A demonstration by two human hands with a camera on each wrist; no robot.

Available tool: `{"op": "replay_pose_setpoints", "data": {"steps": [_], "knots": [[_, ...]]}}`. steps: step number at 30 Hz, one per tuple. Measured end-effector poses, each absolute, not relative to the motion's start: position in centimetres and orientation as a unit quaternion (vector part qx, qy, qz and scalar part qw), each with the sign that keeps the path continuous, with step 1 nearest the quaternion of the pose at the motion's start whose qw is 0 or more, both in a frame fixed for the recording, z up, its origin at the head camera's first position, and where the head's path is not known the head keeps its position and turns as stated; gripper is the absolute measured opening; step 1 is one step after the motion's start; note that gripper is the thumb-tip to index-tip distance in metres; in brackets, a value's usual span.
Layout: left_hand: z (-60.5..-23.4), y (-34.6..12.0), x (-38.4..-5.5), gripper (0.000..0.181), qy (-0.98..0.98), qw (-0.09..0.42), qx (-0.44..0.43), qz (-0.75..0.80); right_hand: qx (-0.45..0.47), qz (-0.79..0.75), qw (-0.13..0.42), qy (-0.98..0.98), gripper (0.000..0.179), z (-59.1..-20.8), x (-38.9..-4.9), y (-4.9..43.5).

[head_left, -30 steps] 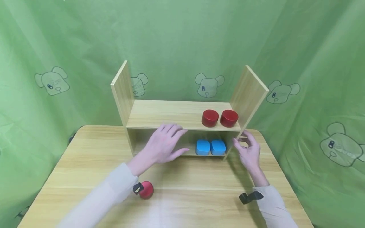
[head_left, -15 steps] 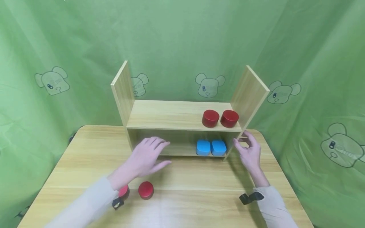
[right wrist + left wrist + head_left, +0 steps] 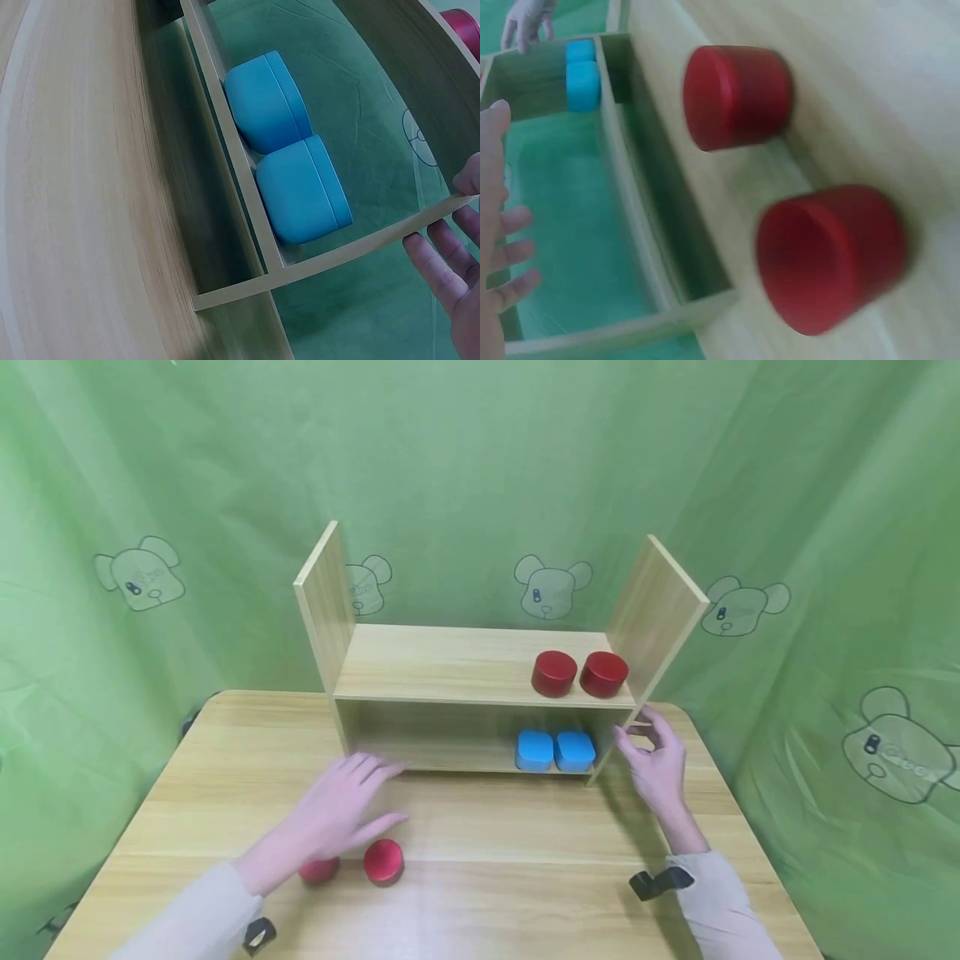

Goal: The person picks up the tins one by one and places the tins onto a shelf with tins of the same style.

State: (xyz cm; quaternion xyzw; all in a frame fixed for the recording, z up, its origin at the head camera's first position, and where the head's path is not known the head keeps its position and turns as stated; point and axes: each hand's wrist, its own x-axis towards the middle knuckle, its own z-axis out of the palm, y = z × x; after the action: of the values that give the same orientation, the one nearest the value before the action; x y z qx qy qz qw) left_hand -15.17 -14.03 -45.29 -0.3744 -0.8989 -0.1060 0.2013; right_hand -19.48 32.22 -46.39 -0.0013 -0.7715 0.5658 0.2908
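Note:
My left hand is held over the table in front of the wooden shelf, fingers extended and nothing in its grasp. Beneath and beside it stand two round red containers: one just by the thumb, the other partly hidden under the wrist. Both show whole in the left wrist view. At the shelf's right end my right hand grips the side panel, thumb on the inner face and fingers on the outer. Two blue rounded boxes sit side by side on the lower board, close to that panel.
Two more round red containers stand on the upper board at its right end. The shelf's left panel rises high. A green curtain hangs behind the wooden table.
My left hand has moved left and towards me, away from the shelf front, and the second red container on the table has come into sight. The right hand keeps its grip.

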Motion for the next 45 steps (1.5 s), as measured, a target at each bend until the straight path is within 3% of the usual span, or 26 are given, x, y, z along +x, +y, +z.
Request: {"op": "replay_pose_setpoints", "data": {"steps": [8,22,45], "knots": [[-47.1,-16.7,-13.8,0.061,-0.909,0.179,-0.359,-0.112,-0.001,0.566,0.289,-0.772,0.040,-46.3,-19.4,32.1],[-52.2,-20.3,-12.0,0.062,-0.913,0.190,-0.336,-0.134,0.007,0.565,0.296,-0.770,0.040,-46.4,-19.5,32.1],[-55.0,-23.7,-10.7,0.069,-0.932,0.165,-0.296,-0.127,0.004,0.571,0.293,-0.767,0.040,-46.3,-19.5,32.1]]}}
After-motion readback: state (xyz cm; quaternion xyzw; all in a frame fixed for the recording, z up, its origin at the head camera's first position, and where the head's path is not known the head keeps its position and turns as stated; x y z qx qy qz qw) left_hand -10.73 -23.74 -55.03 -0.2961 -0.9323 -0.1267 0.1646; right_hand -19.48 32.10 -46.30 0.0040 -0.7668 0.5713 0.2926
